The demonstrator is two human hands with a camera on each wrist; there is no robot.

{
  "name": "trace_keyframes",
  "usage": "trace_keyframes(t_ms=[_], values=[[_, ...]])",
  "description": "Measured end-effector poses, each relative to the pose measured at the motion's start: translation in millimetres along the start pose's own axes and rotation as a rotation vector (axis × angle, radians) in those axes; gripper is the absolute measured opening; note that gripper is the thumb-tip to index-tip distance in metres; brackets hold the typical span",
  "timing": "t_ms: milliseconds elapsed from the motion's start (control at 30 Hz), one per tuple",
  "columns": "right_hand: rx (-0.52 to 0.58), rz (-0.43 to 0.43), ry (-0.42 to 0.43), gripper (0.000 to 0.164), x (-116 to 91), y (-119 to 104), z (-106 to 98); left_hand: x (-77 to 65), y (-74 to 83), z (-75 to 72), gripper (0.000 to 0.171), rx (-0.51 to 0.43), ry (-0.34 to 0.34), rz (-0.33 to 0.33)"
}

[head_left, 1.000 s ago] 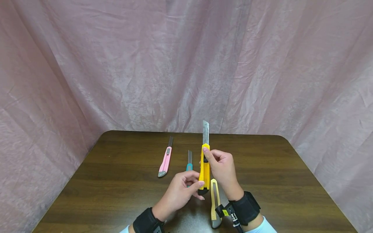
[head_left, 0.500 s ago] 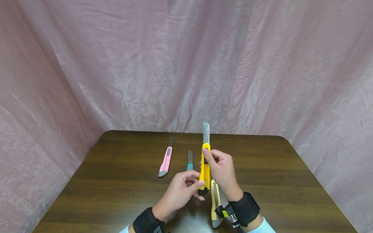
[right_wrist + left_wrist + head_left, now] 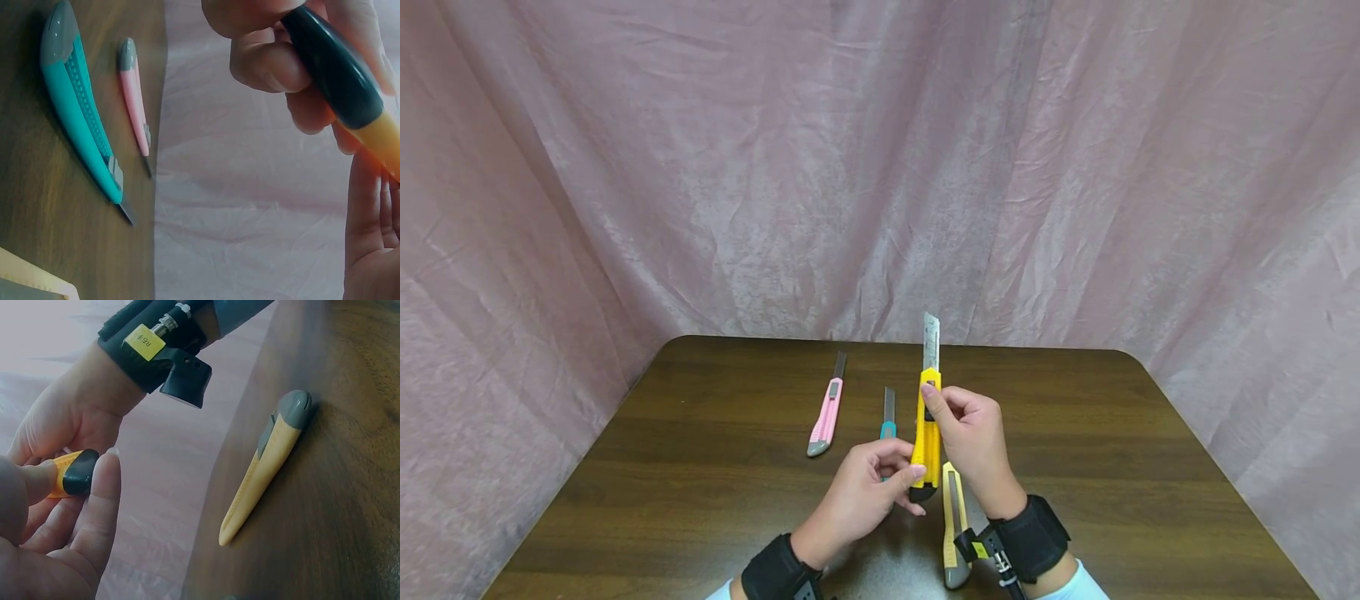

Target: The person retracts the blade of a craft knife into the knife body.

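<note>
Knife (image 3: pixel 927 446), blade (image 3: pixel 931 343) out, is kept almost unmoved this past second, just right of the head view's lower centre, pinched thumb-to-finger by left hand (image 3: pixel 874 490) at its base and right hand (image 3: pixel 967 427) higher up, steadiness maintained.

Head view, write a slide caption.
Left hand and right hand hold a bright yellow plastic utility knife above a brown wooden table.

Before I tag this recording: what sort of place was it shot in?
Probably a staged filming corner rather than an ordinary workroom: a pinkish curtain hangs behind a brown wood-grain table, and a camera is strapped to the person's right wrist.
</note>
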State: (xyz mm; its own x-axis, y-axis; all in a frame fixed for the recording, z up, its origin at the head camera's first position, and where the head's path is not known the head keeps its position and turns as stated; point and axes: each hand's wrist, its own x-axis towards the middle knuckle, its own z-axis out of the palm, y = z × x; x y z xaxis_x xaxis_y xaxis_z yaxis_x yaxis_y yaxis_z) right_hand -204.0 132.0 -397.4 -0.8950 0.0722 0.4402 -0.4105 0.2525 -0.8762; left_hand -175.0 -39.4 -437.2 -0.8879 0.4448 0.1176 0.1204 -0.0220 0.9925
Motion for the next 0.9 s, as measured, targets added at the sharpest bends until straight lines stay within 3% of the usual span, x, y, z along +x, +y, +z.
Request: trace_keyframes(t_ms=[367,667,900], values=[[0.030,-0.011,-0.022,0.027,0.1,1.0,0.9,0.0,0.0,-0.3,0.025,-0.003,0.007,0.004],[0.005,0.063,-0.031,0.037,0.8,-0.7,-0.5,-0.2,1.3,0.2,0.025,-0.003,0.015,-0.001],[0.014,0.025,-0.050,0.034,-0.4,0.1,0.6,0.3,0.6,0.4,0.025,-0.004,0.015,0.001]])
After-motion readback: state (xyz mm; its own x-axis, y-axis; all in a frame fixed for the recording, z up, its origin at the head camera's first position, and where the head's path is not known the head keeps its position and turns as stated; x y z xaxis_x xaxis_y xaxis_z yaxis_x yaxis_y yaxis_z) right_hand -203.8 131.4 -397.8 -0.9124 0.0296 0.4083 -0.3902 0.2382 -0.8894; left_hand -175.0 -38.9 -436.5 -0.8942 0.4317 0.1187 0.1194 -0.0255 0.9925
